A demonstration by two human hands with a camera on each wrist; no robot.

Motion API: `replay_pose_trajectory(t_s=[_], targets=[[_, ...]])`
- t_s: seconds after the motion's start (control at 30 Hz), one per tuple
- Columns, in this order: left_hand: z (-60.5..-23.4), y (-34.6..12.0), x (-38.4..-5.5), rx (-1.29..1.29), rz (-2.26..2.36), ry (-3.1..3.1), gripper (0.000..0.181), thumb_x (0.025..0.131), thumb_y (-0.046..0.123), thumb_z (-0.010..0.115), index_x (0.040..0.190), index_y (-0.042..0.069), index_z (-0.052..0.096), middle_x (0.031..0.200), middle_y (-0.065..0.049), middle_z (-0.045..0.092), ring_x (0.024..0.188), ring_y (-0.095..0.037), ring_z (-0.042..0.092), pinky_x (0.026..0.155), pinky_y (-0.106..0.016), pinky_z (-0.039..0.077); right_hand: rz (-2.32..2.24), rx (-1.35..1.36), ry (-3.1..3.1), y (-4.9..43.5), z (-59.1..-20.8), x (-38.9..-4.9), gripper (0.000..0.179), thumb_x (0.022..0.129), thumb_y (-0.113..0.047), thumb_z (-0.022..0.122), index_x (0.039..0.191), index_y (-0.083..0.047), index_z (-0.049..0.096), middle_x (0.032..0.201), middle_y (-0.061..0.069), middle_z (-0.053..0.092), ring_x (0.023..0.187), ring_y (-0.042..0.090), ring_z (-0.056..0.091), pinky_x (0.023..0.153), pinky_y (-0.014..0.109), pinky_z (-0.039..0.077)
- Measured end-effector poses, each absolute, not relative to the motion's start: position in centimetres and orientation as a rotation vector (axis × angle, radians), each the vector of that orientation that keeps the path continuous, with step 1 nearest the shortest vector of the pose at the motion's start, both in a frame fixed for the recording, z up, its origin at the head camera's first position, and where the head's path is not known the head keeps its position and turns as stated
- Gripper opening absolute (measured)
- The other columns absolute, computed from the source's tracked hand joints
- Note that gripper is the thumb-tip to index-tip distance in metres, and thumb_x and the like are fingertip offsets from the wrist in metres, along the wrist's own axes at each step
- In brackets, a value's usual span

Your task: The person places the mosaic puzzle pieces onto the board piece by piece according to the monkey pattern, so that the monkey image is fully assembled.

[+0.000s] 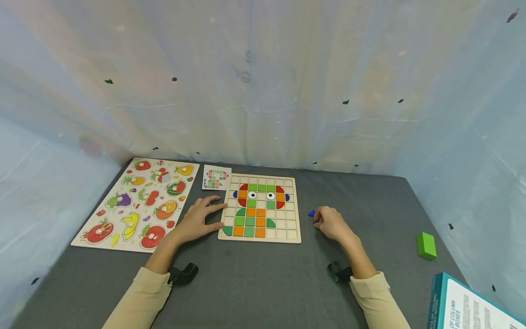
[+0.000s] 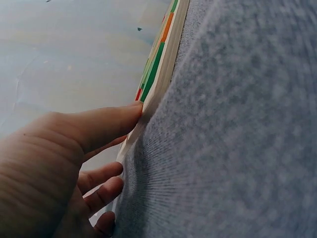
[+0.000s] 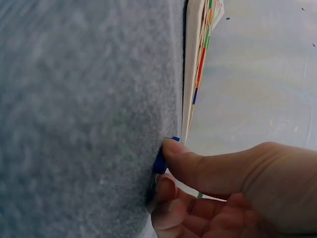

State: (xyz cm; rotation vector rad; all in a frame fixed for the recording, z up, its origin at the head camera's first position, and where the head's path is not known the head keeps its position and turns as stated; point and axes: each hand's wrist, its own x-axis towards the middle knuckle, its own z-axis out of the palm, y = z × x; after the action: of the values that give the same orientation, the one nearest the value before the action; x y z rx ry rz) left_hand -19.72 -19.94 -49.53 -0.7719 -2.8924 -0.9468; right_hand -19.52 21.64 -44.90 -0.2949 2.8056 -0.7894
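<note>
My left hand [image 1: 197, 219] rests on the table at the left edge of a wooden grid board [image 1: 281, 235], fingers spread and fairly straight. In the left wrist view the thumb touches the board's edge. Coloured tiles on the board make a figure with two round eyes. Right of the board, my right hand [image 1: 332, 222] is low over the table. Its thumb and fingertips pinch a small blue tile [image 3: 159, 163], partly hidden by them. Another bit of blue [image 1: 312, 213] shows just left of these fingers on the cloth; I cannot tell whether they touch it.
A pattern card [image 1: 216, 177] lies at the board's upper left corner. Further left is a fruit puzzle board [image 1: 139, 208]. A green block [image 1: 426, 246] sits at the far right, behind a teal-edged box [image 1: 472, 306]. Dark grey cloth covers the table, with a pale curtain behind.
</note>
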Motion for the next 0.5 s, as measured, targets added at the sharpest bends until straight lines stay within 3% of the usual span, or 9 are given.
replay_pose_trajectory(t_s=[0.13,0.27,0.37,0.5], targets=[[-49.6,-19.8,-19.8,-0.778,-0.985,-2.893,0.062,0.091,0.039,0.074,0.144,0.013,0.056,0.152,-0.018,0.039,0.126,-0.039,0.04,0.1,-0.067,0.03,-0.761,-0.311,2.806,21.4,-44.8,-19.2,0.01,0.088,0.007,0.07,0.088,0.001,0.062,0.07,0.005,0.052,0.061,0.018,0.049,0.059,0.032,0.043],[-49.7,-19.9,-19.8,-0.777,-1.017,-2.896,0.064,0.09,0.037,0.074,0.145,0.011,0.055,0.153,-0.018,0.038,0.127,-0.04,0.038,0.101,-0.067,0.028,-0.894,-0.388,2.791,20.6,-44.3,-19.4,0.008,0.09,0.008,0.067,0.097,0.004,0.067,0.072,0.007,0.056,0.061,0.018,0.052,0.058,0.032,0.045],[-49.7,-20.0,-19.8,-0.771,-1.031,-2.899,0.064,0.09,0.036,0.074,0.146,0.011,0.054,0.154,-0.018,0.037,0.127,-0.039,0.038,0.101,-0.067,0.027,-1.148,-0.506,2.682,18.2,-43.6,-20.1,0.013,0.093,0.008,0.064,0.105,0.008,0.068,0.079,0.012,0.061,0.063,0.025,0.061,0.058,0.036,0.053],[-49.8,-20.2,-19.9,-0.777,-1.053,-2.903,0.064,0.09,0.033,0.074,0.147,0.013,0.053,0.155,-0.017,0.036,0.127,-0.038,0.038,0.101,-0.065,0.027,-1.397,-0.68,2.374,12.7,-42.9,-20.8,0.011,0.094,0.01,0.06,0.104,0.014,0.064,0.088,0.019,0.063,0.072,0.037,0.069,0.066,0.044,0.059]])
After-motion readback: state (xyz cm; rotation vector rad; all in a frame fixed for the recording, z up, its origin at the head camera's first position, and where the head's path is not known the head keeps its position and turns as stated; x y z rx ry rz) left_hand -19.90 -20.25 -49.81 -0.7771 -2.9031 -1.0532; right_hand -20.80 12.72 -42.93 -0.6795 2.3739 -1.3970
